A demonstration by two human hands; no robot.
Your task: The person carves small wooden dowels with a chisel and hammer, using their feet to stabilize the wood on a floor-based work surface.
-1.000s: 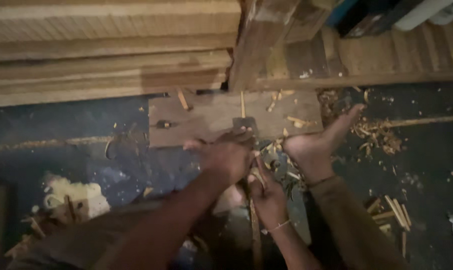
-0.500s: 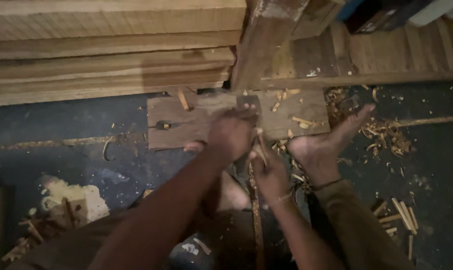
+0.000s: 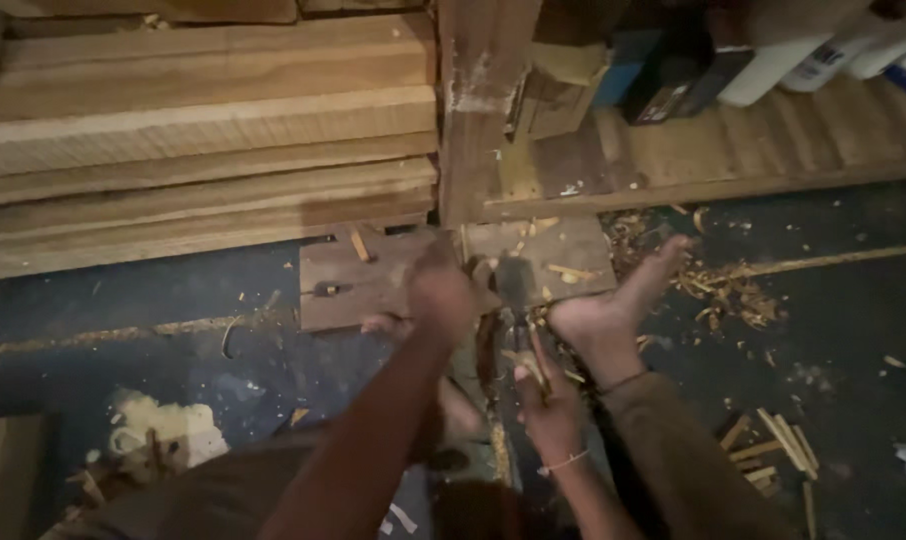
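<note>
Stacked wooden planks (image 3: 203,140) line the back, wood shavings (image 3: 723,285) scatter the dark floor (image 3: 153,300), and bottles (image 3: 783,60) stand on a wooden shelf (image 3: 713,150).

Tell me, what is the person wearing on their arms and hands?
Nothing covers either arm: no sleeves show, and no gloves. The right hand has a thin, light-coloured string bracelet around its wrist. The left hand wears nothing that shows.
</note>
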